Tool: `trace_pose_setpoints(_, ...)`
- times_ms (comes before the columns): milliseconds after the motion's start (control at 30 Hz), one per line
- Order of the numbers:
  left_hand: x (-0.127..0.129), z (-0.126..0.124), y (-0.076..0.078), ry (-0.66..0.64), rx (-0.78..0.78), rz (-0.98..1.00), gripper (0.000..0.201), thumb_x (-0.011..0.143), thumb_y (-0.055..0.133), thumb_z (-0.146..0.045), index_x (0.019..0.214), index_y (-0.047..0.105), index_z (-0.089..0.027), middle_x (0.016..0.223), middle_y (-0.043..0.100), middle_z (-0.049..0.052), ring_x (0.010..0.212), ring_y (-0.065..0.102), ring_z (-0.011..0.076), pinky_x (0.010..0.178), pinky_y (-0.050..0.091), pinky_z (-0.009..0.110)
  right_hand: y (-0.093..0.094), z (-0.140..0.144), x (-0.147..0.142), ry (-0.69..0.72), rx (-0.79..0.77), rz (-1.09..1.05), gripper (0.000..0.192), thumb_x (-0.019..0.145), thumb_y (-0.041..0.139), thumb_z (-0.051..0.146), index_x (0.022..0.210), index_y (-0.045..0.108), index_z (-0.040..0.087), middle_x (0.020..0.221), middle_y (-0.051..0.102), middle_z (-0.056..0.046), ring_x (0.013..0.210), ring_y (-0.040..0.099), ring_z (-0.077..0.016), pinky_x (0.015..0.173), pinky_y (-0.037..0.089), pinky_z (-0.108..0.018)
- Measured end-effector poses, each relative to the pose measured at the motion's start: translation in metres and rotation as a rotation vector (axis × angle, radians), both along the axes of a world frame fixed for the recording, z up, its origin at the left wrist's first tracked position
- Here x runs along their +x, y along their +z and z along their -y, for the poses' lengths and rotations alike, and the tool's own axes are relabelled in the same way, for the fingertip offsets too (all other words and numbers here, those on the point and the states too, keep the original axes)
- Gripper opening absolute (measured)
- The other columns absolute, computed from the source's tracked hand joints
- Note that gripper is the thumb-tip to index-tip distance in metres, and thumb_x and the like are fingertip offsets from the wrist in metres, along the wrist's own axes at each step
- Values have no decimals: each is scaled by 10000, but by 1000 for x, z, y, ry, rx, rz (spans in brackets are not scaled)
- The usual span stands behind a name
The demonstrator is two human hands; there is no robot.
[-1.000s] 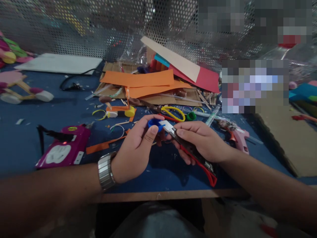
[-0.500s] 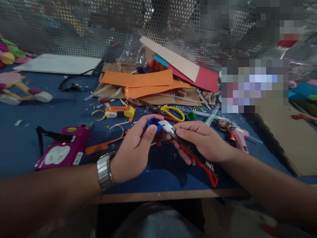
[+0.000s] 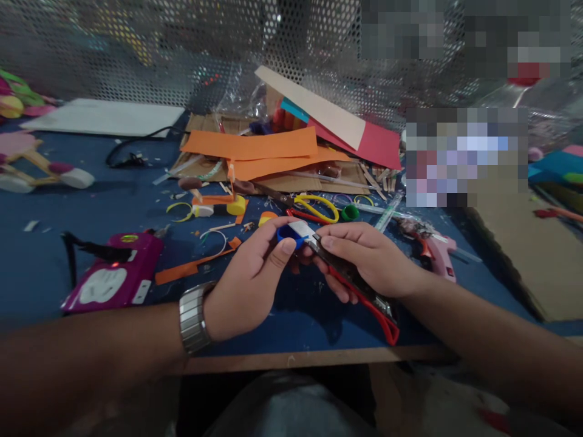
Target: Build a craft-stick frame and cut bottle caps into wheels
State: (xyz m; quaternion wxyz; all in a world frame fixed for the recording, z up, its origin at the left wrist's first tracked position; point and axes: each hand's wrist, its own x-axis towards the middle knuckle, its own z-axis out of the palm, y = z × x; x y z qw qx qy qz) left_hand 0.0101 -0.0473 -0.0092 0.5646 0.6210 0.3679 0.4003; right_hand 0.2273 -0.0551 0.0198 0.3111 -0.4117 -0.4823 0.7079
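Note:
My left hand [image 3: 248, 276] pinches a small blue bottle cap [image 3: 286, 233] between thumb and fingers, just above the blue table [image 3: 68, 200]. A metal watch [image 3: 191, 315] sits on that wrist. My right hand [image 3: 364, 258] grips a red-and-black utility knife [image 3: 364, 291], its blade [image 3: 303, 230] extended and resting against the cap. Both hands meet at the middle of the view near the table's front edge.
Orange paper strips [image 3: 255, 145], cardboard and red card lie piled behind. Yellow-handled scissors [image 3: 319, 206], a green cap [image 3: 350, 212] and a pink glue gun [image 3: 435, 252] lie near my right hand. A magenta power strip [image 3: 113, 273] sits to the left. Perforated metal mesh [image 3: 182, 48] backs the table.
My left hand has turned the blue cap slightly and shifted a little right, with the blade now lying over the cap. A small orange piece behind the hand has come into sight.

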Motion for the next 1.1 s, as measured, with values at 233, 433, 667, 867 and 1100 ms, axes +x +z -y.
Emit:
trace_pose_setpoints(233,0,-5,1,-5,-73,125,422,1116,622,-550,1363,649,-210,1158,775,90,974,772,205,872,629,329,3,-1,3,-6,-15,11,200,1040,627,335,939,687,172,662,657,32,397,632,-98,335,499,-146)
trace_pose_setpoints(433,-2,-7,1,-22,-6,22,426,1124,613,-538,1374,650,-195,1020,770,58,862,711,171,802,601,292,-1,0,3,17,-36,-15,211,1056,612,337,968,698,165,662,657,31,400,643,-101,348,511,-149)
trace_pose_setpoints(667,-2,-6,3,-1,11,-8,422,1120,606,-546,1364,657,-205,1070,767,69,911,722,202,820,598,317,2,2,-1,9,-26,18,218,1053,628,354,932,676,180,587,639,44,389,619,-104,353,502,-149)
trace_pose_setpoints(867,-2,-5,4,-2,69,-113,435,1115,610,-538,1366,675,-189,1133,771,91,944,715,216,838,592,331,0,2,-1,1,-19,58,287,1038,637,410,851,645,193,607,661,23,384,612,-105,339,491,-157)
trace_pose_setpoints(1100,-1,-6,7,9,30,-49,404,1098,661,-504,1347,653,-186,1160,779,91,1007,756,226,863,619,321,0,2,-1,-13,-28,41,257,1037,638,397,886,656,189,602,658,30,381,613,-110,335,492,-163)
